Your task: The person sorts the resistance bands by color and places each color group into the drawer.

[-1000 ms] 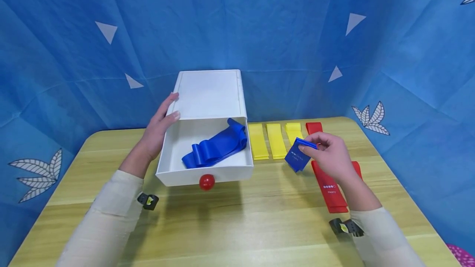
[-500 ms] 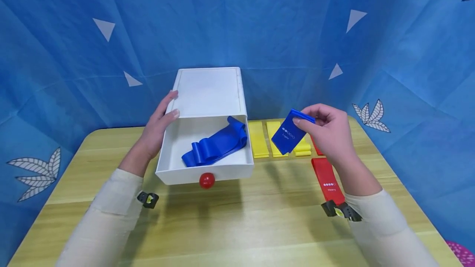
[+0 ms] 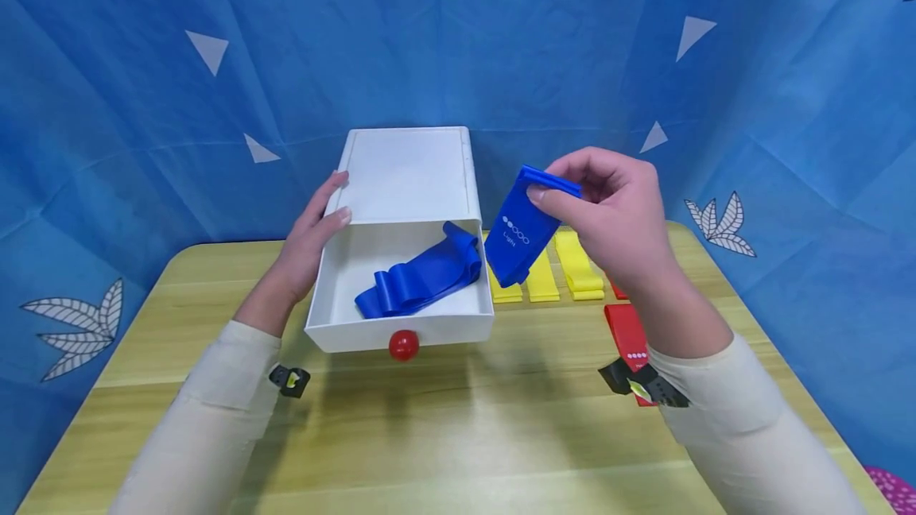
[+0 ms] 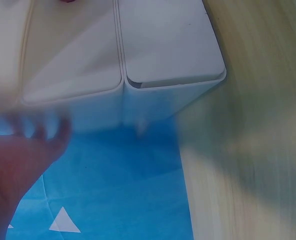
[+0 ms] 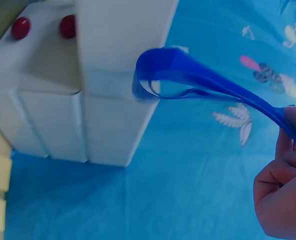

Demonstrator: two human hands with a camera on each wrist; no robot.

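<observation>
My right hand pinches a folded blue resistance band marked "Light" at its upper edge, raised just right of the pulled-out drawer. In the right wrist view the band's far end hangs as a loop, overlapping the side of the white drawer unit. Another blue resistance band lies loosely folded inside the drawer, which has a red knob. My left hand rests against the unit's left side, with thumb and fingertips at the top edge.
Several folded yellow bands lie on the wooden table right of the unit. A red band lies nearer, partly hidden by my right wrist. Behind the table hangs a blue patterned cloth.
My right hand has lifted the blue resistance band off the yellow and red bands' area, up and leftward toward the drawer. My left hand has stayed on the drawer unit.
</observation>
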